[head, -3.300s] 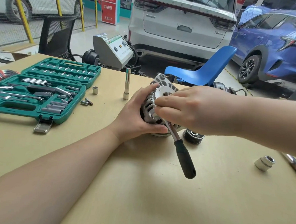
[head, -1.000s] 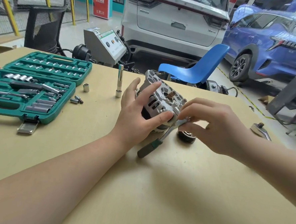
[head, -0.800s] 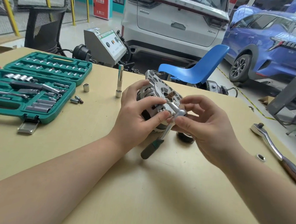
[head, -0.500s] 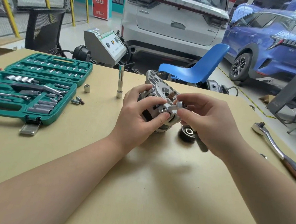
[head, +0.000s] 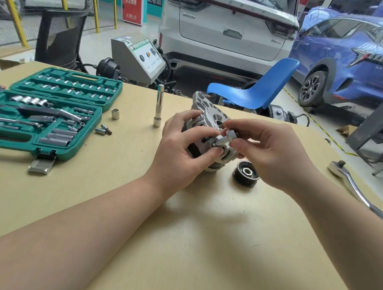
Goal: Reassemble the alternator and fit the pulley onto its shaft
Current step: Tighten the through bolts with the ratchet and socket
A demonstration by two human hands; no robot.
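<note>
Since a moment ago your right hand [head: 273,154] has rolled the small ratchet driver [head: 225,139] round so that its handle, which trailed toward you over the table [head: 202,246], is now tucked out of sight under your palm, and only the silver head and socket show. That hand pinches the head between thumb and fingertips, with the socket pointing at a fastener on the near face of the alternator [head: 206,123]. Your left hand [head: 183,153] grips the alternator housing, fingers curled over the top and thumb pressed under the socket to steady it. The unit stands tilted on the table, roughly at centre, between your hands. To do this step well, I judge you should keep the socket square on the bolt head, spin it by finger until it seats, and only then swing the handle; hold the housing firm so it does not roll. The pulley [head: 246,173] sits on the table just right of the alternator, not yet fitted, with its nut resting in its bore. Further right lies the large ratchet [head: 350,179]. To the left, the green socket case [head: 42,111] lies open, with a loose socket [head: 115,113] and a tall upright socket [head: 159,106] beyond.
</note>
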